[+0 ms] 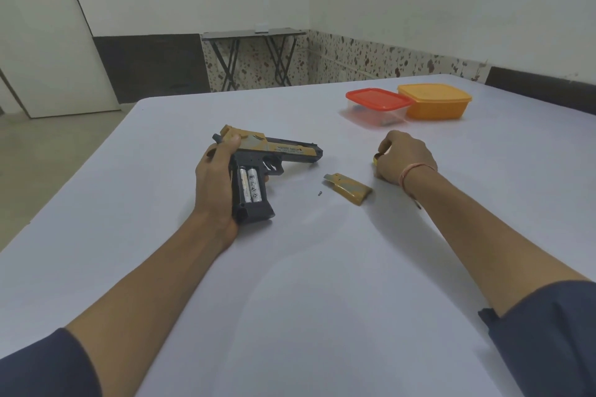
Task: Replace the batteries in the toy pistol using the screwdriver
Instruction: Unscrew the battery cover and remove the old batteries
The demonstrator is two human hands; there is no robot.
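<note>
Toy pistol (267, 151) on its side — barrel pointing right, grip nearward

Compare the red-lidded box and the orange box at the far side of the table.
The red-lidded box has clear walls, with small dark items showing inside; the orange box is opaque, its contents hidden. The red-lidded box looks lower and smaller than the orange box. The red-lidded box sits nearer the person, to the left of the orange box. Both stand upright on the table with lids on.
</note>
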